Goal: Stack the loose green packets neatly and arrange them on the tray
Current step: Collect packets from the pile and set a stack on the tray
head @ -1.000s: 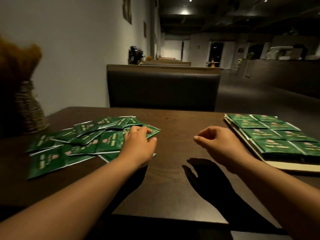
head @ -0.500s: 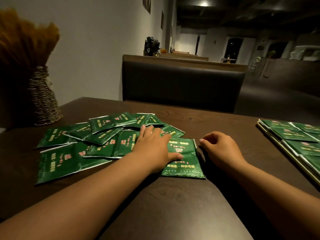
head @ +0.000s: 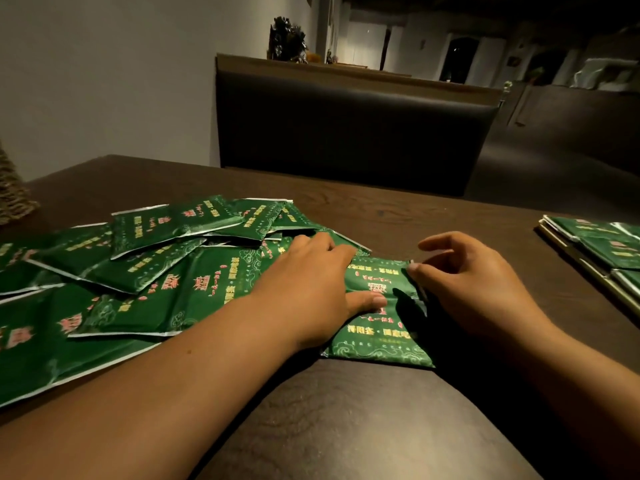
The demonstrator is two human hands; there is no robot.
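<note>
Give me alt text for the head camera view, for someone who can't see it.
A person's left hand presses flat on a loose pile of green packets on a dark table, while the right hand touches the edge of one packet beside it. More packets lie on a tray at far right.

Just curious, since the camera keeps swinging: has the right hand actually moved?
Yes: the right hand has shifted left, away from the tray, to a packet edge.
</note>
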